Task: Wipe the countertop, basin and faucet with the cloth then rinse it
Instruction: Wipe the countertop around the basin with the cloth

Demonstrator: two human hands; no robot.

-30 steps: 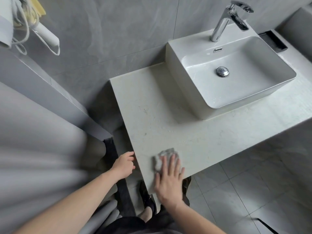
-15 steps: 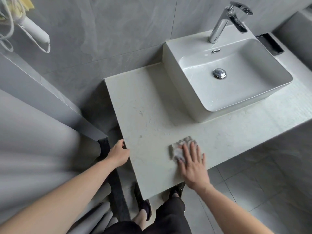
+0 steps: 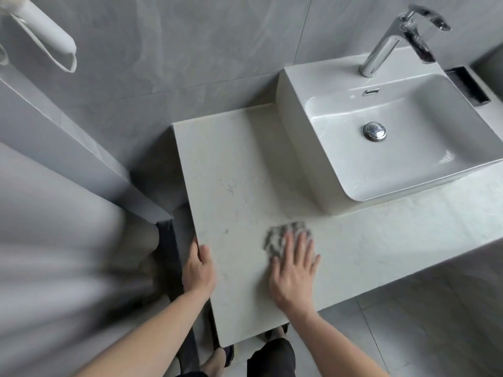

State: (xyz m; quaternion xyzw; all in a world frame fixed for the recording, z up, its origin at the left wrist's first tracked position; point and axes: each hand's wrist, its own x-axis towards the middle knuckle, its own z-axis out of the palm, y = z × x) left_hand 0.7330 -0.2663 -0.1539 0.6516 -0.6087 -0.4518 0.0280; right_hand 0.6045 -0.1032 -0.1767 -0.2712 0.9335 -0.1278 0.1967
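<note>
The cloth (image 3: 285,236), grey and bunched, lies on the countertop (image 3: 239,170) near the front edge, just ahead of the lower left corner of the basin (image 3: 299,148) but apart from it. Its outline is smeared by motion blur, so its folds cannot be read.

The right hand (image 3: 294,270) lies flat on the cloth with fingers straight and spread, pressing it down; it pins the cloth under the fingers and does not grip it. The left hand (image 3: 198,268) rests on the left edge of the countertop, thumb on top of the slab and fingers over the side, apparently as a brace.

Step in hand, by judgement: wiping the countertop, the first of the three surfaces. The basin and the faucet (image 3: 386,47) are not being touched, and no water is running.

Next move, by judgement: keep flat downward pressure and sweep across the unwiped slab. The strip in front of the basin is narrow, so the stroke there must run parallel to the front edge.

Edges and room:
- Front edge: just behind the right palm; a backward stroke could carry the cloth off the slab.
- Left edge: open drop, occupied by the left hand.
- Rear: the wall (image 3: 190,50) closes the slab.
- Right: the basin wall blocks the rear half; only the front strip continues past it.
- Open area: the broad left section between wall and front edge.
</note>
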